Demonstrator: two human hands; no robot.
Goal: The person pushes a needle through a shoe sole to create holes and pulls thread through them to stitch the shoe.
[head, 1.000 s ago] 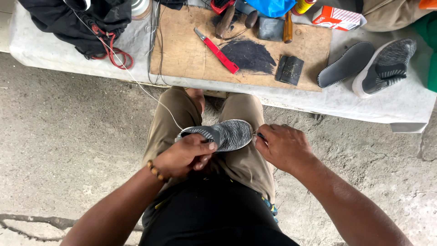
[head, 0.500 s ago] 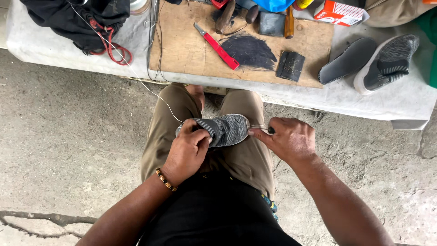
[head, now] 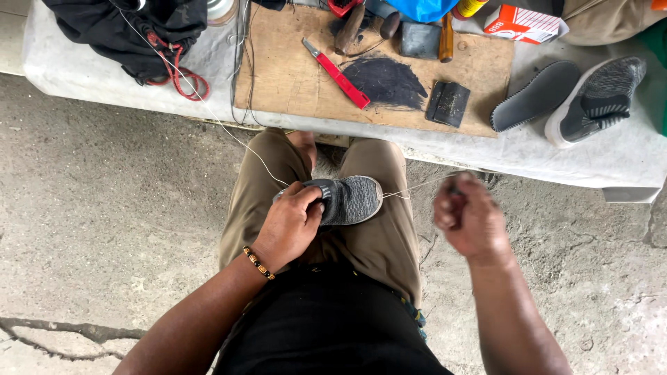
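Viewpoint: looking straight down at a seated person's lap, khaki trousers, black shirt, concrete floor below.
Left hand (head: 292, 226): resting on the lap, fingers curled tight around the heel end of a grey knit shoe (head: 347, 199), pinning it on the thighs; beaded bracelet (head: 258, 263) at the wrist.
Grey knit shoe: lying across both thighs, toe toward the right knee.
Right hand (head: 467, 219): raised off to the right of the shoe, well apart from it, blurred; fingers closed into a loose fist on a thin white thread (head: 417, 187).
Thread: stretched taut from the toe end of the shoe to the right fist; a second strand running from the shoe up and left toward the bench.
Bench (head: 104, 97): pale cloth-covered surface across the top, just beyond the knees.
On the bench: wooden board (head: 292, 76) carrying a red-handled knife (head: 337, 74) and a small black block (head: 448, 104); black bag (head: 132, 28) with red cord at left; dark insole (head: 535, 96) and a second grey shoe (head: 597, 97) at right.
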